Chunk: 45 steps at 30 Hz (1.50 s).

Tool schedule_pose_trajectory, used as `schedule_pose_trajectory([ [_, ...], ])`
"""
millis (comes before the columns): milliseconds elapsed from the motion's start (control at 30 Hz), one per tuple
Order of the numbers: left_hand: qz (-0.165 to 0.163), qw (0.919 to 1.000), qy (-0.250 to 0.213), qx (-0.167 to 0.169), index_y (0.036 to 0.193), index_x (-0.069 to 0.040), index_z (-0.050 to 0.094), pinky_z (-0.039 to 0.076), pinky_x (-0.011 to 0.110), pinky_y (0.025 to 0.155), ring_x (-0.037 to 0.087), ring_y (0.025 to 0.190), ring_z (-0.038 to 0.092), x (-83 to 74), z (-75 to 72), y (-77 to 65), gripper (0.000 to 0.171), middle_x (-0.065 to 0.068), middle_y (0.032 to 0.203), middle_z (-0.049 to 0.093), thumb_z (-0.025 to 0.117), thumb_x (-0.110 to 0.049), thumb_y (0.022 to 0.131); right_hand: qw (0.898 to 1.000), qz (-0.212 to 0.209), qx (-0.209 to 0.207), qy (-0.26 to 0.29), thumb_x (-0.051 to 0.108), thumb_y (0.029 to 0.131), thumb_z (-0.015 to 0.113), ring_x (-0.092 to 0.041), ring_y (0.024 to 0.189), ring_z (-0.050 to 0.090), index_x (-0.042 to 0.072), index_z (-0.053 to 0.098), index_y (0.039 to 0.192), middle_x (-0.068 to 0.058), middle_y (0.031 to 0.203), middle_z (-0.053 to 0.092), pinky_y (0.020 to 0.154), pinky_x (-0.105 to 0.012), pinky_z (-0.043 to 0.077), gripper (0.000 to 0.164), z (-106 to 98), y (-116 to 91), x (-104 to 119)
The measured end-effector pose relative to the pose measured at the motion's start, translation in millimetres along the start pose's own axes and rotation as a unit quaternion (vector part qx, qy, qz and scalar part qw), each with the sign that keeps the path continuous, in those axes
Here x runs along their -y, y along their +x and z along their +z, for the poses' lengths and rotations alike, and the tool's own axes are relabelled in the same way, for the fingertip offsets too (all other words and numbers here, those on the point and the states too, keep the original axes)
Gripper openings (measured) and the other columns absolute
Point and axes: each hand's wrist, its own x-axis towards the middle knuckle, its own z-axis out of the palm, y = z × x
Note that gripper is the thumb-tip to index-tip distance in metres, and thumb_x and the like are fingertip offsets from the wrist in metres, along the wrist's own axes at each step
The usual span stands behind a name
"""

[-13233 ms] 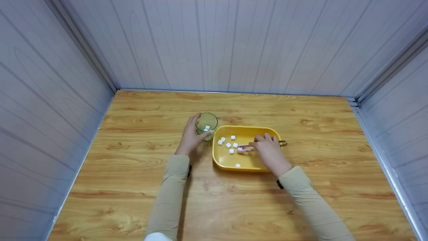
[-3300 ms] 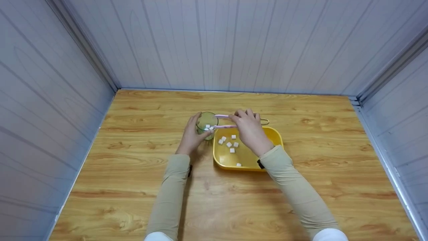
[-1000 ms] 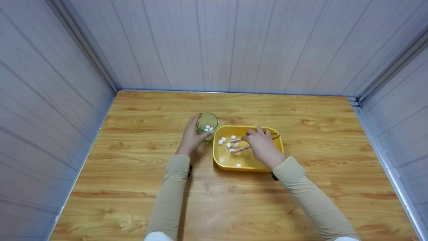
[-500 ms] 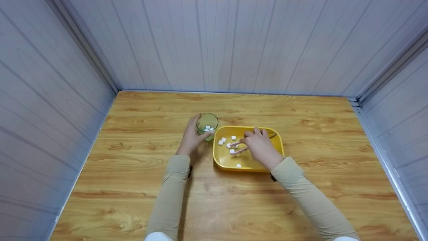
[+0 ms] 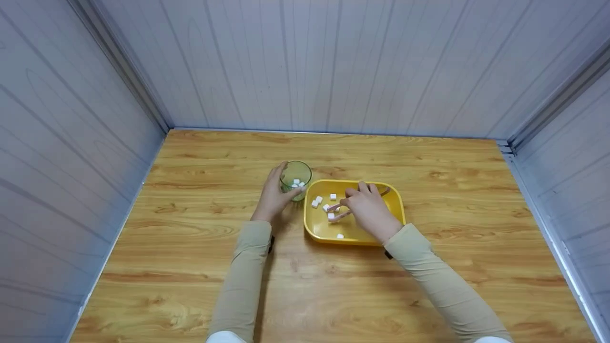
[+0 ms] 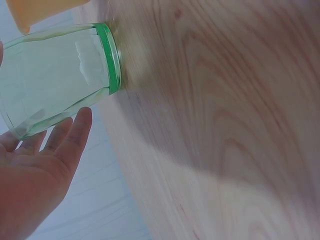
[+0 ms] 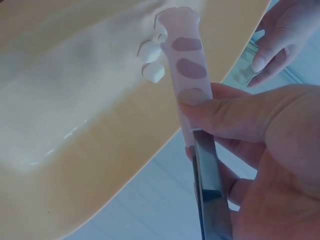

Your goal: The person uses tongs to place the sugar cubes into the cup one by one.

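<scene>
My left hand (image 5: 274, 195) holds a green-tinted drinking glass (image 5: 296, 170) upright on the table, thumb and fingers on either side. Several white cubes (image 5: 296, 182) lie in its bottom. In the left wrist view, fingers touch the side of the glass (image 6: 55, 75). My right hand (image 5: 371, 209) grips tongs (image 7: 187, 65) with pink, mauve-spotted tips and a metal handle. Their tips are low inside a yellow tray (image 5: 306, 224), spread around a white cube (image 5: 330, 216). Whether the tips touch that cube, I cannot tell. Other white cubes (image 7: 153, 72) lie close by.
Just right of the glass, the tray stands on a wood-grain table (image 5: 200, 267). More cubes (image 5: 317, 202) lie at its left end, and one cube (image 5: 340, 236) sits by the front wall. Pale panels (image 5: 310, 66) enclose the table on three sides.
The tongs went from the tray to over the glass, then back down among the cubes. The glass holds more cubes than at first. Lately the tongs shifted only slightly; the left hand stayed put.
</scene>
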Motion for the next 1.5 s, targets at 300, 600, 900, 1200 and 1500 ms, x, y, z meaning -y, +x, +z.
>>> schedule_pose_trajectory([
  [300, 0.002, 1.0000, -0.002, -0.003, 0.149, -0.006, 0.030, 0.034, 0.042, 0.107, 0.032, 0.130, 0.038, -0.5, 0.2, 0.8, 0.086, 0.010, 0.146, 0.037, 0.077, -0.033, 0.081, 1.000, -0.018, -0.018, -0.007, -0.006, 0.083, 0.069, -0.027, 0.082, 0.044, 0.016, 0.078, 0.095, -0.001, 0.089, 0.058, 0.075, -0.041, 0.036, 0.027, 3.4, 0.8, 1.0],
  [600, -0.005, 1.0000, 0.000, -0.004, 0.149, -0.008, 0.030, 0.034, 0.041, 0.107, 0.029, 0.130, 0.038, 0.1, -0.1, 0.0, 0.087, 0.005, 0.146, 0.036, 0.077, -0.034, 0.081, 1.000, -0.017, 0.000, -0.013, -0.008, 0.080, 0.069, -0.026, 0.082, 0.043, 0.016, 0.077, 0.096, -0.001, 0.089, 0.058, 0.075, -0.042, 0.036, 0.030, 4.3, 3.2, 1.9],
  [900, -0.010, 0.9999, 0.007, -0.001, 0.149, -0.010, 0.030, 0.034, 0.040, 0.107, 0.028, 0.131, 0.037, 0.6, -0.4, -0.3, 0.087, 0.004, 0.147, 0.036, 0.076, -0.036, 0.081, 1.000, -0.019, -0.011, 0.005, -0.011, 0.078, 0.069, -0.027, 0.082, 0.044, 0.016, 0.078, 0.093, -0.001, 0.085, 0.057, 0.075, -0.042, 0.036, 0.032, 6.3, 3.6, 1.5],
  [1200, -0.009, 0.9998, 0.016, -0.001, 0.150, -0.011, 0.029, 0.033, 0.038, 0.107, 0.028, 0.132, 0.037, 0.9, 0.3, 0.8, 0.087, 0.003, 0.147, 0.036, 0.076, -0.036, 0.081, 1.000, -0.024, -0.019, 0.003, -0.008, 0.078, 0.071, -0.027, 0.083, 0.046, 0.015, 0.077, 0.092, 0.000, 0.085, 0.057, 0.075, -0.042, 0.037, 0.028, 6.8, 4.1, 0.0],
  [1500, -0.013, 0.9999, 0.010, 0.001, 0.150, -0.012, 0.029, 0.033, 0.042, 0.108, 0.031, 0.132, 0.036, 1.0, 0.3, 0.4, 0.087, 0.004, 0.147, 0.035, 0.076, -0.038, 0.081, 1.000, -0.023, -0.013, 0.005, -0.005, 0.081, 0.070, -0.027, 0.081, 0.045, 0.017, 0.078, 0.094, 0.000, 0.085, 0.058, 0.074, -0.042, 0.037, 0.027, 6.0, 4.5, 0.5],
])
